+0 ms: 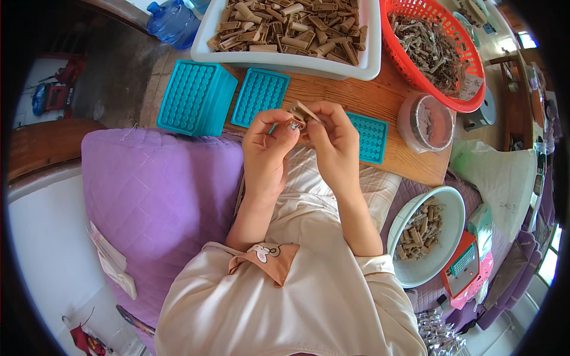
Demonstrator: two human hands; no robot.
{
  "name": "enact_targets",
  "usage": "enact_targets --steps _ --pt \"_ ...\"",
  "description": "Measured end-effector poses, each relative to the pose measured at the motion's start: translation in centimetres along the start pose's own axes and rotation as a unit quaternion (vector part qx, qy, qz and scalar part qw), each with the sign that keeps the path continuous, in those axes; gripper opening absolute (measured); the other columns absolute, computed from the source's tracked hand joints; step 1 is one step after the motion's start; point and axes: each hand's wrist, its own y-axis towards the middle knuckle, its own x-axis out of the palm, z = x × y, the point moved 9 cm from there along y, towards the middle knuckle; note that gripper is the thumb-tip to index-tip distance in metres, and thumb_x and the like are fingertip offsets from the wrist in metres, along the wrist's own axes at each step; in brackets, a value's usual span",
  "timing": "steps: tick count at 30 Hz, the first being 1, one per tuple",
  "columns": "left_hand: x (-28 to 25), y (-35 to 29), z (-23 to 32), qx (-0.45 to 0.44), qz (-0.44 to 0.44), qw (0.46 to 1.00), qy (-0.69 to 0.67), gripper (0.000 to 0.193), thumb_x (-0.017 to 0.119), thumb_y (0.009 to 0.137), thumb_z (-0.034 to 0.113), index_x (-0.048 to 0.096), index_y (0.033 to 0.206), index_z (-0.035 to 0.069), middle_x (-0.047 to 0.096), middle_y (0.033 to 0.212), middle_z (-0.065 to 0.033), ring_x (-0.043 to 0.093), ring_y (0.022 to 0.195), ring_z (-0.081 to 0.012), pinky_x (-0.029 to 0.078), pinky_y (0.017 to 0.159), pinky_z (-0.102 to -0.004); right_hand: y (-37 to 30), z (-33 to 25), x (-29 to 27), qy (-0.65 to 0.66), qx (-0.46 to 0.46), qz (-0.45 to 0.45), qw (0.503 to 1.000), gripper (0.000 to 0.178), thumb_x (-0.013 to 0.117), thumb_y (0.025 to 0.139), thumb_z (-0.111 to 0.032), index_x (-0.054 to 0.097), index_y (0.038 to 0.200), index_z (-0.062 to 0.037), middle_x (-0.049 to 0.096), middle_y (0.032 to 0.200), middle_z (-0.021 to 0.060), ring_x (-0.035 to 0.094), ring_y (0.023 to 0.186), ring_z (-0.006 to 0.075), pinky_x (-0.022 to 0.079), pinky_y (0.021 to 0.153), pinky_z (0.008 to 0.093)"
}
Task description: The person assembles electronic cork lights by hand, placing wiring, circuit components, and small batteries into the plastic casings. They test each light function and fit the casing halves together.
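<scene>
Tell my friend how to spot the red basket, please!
Find the brown wooden table. At its right end, beside the white rectangular plastic tub, sits a rounded red plastic basket. Unlike the solid-walled tub, its sides are full of holes.

brown piece (302,111) partly hidden by hands (337,141), white tub (285,62) cropped at top

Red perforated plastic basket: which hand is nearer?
Right. The right hand is apart from the basket, below and left of it in the picture; the left hand is farther left.
</scene>
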Motion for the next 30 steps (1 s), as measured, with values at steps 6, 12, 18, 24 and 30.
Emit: enact_targets --steps 6,12,18,24,30 --pt "-0.5 -0.4 -0.6 -0.018 0.018 0.997 0.077 0.019 0.060 0.073 0.001 0.053 0.091 0.003 0.056 0.075 -0.0017 0.051 0.066 -0.0054 0.042 0.058 -0.0182 -2.2 0.7 -0.3 0.002 0.026 0.009 1.000 0.014 0.045 0.084 -0.004 0.047 0.095 0.0036 0.058 0.083 0.0077 0.054 0.071 0.0093 0.045 0.063 0.0220" --pt "0.3 -0.5 -1.0 -0.022 0.001 0.997 0.068 0.015 0.060 0.073 0.002 0.052 0.086 0.003 0.056 0.074 -0.0021 0.052 0.066 -0.0061 0.044 0.058 -0.0184 -3.4 1.4 -1.1 0.027 0.004 0.077 0.997 0.016 0.041 0.086 -0.006 0.047 0.097 0.0030 0.054 0.081 0.0051 0.048 0.071 0.0082 0.041 0.062 0.0207" --pt "0.8 -0.5 -1.6 -0.060 -0.018 0.993 0.101 0.014 0.061 0.074 0.004 0.050 0.082 0.004 0.055 0.079 -0.0028 0.053 0.066 -0.0063 0.046 0.055 -0.0190 -4.0 1.3 -1.3 0.077 -0.032 0.092 0.992 0.017 0.040 0.086 -0.006 0.043 0.101 0.0031 0.053 0.086 0.0059 0.048 0.073 0.0088 0.041 0.065 0.0209" --pt "1.2 0.4 -0.6 0.034 -0.111 0.931 0.345 0.035 0.061 0.075 0.010 0.050 0.107 0.002 0.053 0.083 -0.0009 0.048 0.062 -0.0040 0.039 0.049 -0.0172 -4.5 1.9 -1.1 0.067 0.003 0.054 0.996 0.019 0.039 0.088 -0.011 0.045 0.102 0.0005 0.053 0.085 0.0032 0.047 0.068 0.0067 0.040 0.061 0.0191" --pt "2.8 -1.0 -3.5 -0.119 -0.248 0.934 0.230 0.037 0.053 0.082 0.023 0.047 0.112 0.002 0.054 0.090 -0.0022 0.045 0.066 -0.0038 0.036 0.048 -0.0173 -4.5 2.3 -0.9 0.013 0.045 0.016 0.999 0.017 0.040 0.087 -0.009 0.049 0.098 0.0007 0.052 0.071 0.0019 0.045 0.057 0.0065 0.038 0.051 0.0194"
